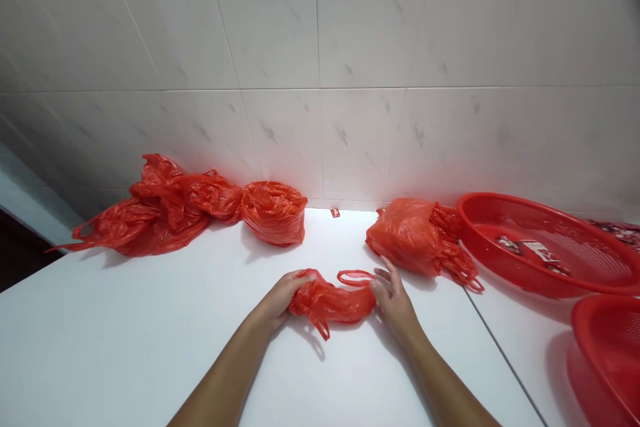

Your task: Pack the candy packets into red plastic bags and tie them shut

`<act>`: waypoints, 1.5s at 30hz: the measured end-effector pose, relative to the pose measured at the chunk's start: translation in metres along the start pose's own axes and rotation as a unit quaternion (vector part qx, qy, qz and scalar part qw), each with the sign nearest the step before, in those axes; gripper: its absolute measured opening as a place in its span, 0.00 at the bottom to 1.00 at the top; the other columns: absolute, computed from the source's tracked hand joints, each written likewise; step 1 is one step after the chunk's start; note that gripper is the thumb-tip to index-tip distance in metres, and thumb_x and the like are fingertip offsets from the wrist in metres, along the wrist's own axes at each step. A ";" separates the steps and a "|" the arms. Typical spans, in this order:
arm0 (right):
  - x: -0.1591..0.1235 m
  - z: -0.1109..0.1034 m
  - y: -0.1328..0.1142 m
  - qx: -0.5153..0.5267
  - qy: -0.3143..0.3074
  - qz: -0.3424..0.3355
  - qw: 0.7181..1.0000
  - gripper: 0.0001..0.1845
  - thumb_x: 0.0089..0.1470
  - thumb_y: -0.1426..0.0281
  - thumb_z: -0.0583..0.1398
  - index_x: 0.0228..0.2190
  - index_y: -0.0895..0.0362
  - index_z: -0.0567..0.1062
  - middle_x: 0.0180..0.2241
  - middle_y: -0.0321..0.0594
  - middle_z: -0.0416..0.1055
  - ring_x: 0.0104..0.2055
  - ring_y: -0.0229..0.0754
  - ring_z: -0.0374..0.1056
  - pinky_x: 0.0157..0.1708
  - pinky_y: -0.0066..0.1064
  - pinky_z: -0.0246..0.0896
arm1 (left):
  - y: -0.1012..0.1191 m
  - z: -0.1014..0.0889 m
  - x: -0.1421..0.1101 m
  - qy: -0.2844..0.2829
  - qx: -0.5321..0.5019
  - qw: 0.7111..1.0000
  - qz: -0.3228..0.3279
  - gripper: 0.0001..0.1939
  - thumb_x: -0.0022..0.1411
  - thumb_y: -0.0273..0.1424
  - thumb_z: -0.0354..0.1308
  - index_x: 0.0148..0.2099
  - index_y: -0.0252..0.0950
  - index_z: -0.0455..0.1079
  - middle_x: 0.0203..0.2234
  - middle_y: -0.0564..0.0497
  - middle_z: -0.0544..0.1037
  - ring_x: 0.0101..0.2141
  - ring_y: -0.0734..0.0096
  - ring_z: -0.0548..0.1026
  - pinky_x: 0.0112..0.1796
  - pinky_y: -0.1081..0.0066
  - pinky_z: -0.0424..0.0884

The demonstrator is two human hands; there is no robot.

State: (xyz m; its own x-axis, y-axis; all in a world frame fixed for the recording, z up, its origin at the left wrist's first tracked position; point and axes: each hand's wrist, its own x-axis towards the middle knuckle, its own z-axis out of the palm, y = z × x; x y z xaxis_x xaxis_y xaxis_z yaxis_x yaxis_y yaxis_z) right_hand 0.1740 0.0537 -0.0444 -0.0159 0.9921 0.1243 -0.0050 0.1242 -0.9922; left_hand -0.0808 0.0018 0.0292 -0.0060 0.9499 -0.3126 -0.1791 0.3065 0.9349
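A small red plastic bag (345, 303) is stretched sideways between my hands, just over the white tabletop (210, 333). My left hand (287, 293) grips its bunched left end, with the thumb on top. At the other end my right hand (395, 297) touches the bag with thumb and fingertips, its index finger raised and the fingers partly apart. One handle loop stands up near my right hand, and another hangs down toward me. Behind my right hand sits a filled red plastic bag (407, 233), its gathered neck lying to the right.
Several crumpled red bags (165, 207) lie along the tiled wall (360, 140) at left, beside a rounded, full red bag (275, 213). A small red packet (335, 212) lies by the wall. Two red plastic baskets (465, 213) stand at right; the rear one holds small packets. A seam crosses the table there.
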 end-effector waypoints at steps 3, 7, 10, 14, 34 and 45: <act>0.003 -0.004 -0.002 -0.016 -0.052 0.044 0.998 0.42 0.57 0.50 0.66 0.68 0.50 0.64 0.49 0.46 0.77 0.48 0.50 0.75 0.48 0.41 0.69 | 0.001 -0.002 -0.002 -0.012 -0.012 1.000 -0.009 0.13 0.57 0.36 0.70 0.32 0.33 0.72 0.27 0.49 0.76 0.27 0.70 0.73 0.28 0.74 0.66; 0.002 -0.005 -0.007 -0.052 -0.122 0.038 0.990 0.27 0.57 0.53 0.67 0.53 0.55 0.78 0.33 0.38 0.77 0.37 0.46 0.72 0.41 0.36 0.66 | 0.000 -0.006 0.000 -0.019 -0.032 0.999 -0.009 0.11 0.57 0.34 0.70 0.32 0.32 0.74 0.27 0.49 0.77 0.28 0.68 0.75 0.31 0.72 0.69; 0.000 -0.003 -0.012 -0.034 -0.116 0.029 0.992 0.21 0.59 0.51 0.65 0.28 0.57 0.76 0.26 0.35 0.70 0.29 0.39 0.65 0.32 0.31 0.59 | -0.002 -0.013 0.005 -0.001 -0.054 0.999 0.003 0.10 0.55 0.32 0.71 0.34 0.33 0.75 0.27 0.50 0.77 0.29 0.68 0.75 0.31 0.72 0.70; 0.000 0.001 -0.016 0.099 -0.005 0.084 0.991 0.28 0.59 0.43 0.62 0.27 0.55 0.68 0.21 0.29 0.61 0.21 0.34 0.54 0.22 0.27 0.51 | 0.000 -0.029 0.011 0.055 -0.074 0.996 0.018 0.12 0.52 0.30 0.72 0.38 0.34 0.76 0.30 0.49 0.79 0.30 0.66 0.77 0.34 0.69 0.74; 0.003 0.007 -0.010 0.221 0.004 0.081 0.972 0.30 0.59 0.42 0.63 0.40 0.57 0.81 0.33 0.40 0.73 0.25 0.34 0.60 0.25 0.28 0.55 | -0.047 0.041 0.016 0.075 0.471 0.719 0.506 0.20 0.67 0.24 0.59 0.60 0.42 0.72 0.56 0.43 0.79 0.57 0.54 0.76 0.59 0.52 0.70; -0.007 0.013 -0.017 0.294 -0.071 0.060 0.951 0.30 0.58 0.43 0.64 0.45 0.57 0.82 0.29 0.38 0.71 0.28 0.39 0.64 0.29 0.30 0.59 | -0.042 0.039 0.024 0.088 0.522 0.674 0.516 0.12 0.66 0.22 0.59 0.50 0.39 0.74 0.46 0.44 0.79 0.48 0.56 0.77 0.52 0.53 0.73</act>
State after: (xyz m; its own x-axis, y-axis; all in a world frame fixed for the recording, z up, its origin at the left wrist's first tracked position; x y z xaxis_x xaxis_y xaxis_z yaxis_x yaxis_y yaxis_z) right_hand 0.1609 0.0448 -0.0281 -0.1859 0.9812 0.0513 -0.5522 -0.0612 -0.8315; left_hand -0.0349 0.0138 -0.0109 0.2685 0.6968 0.6652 0.7989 -0.5469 0.2504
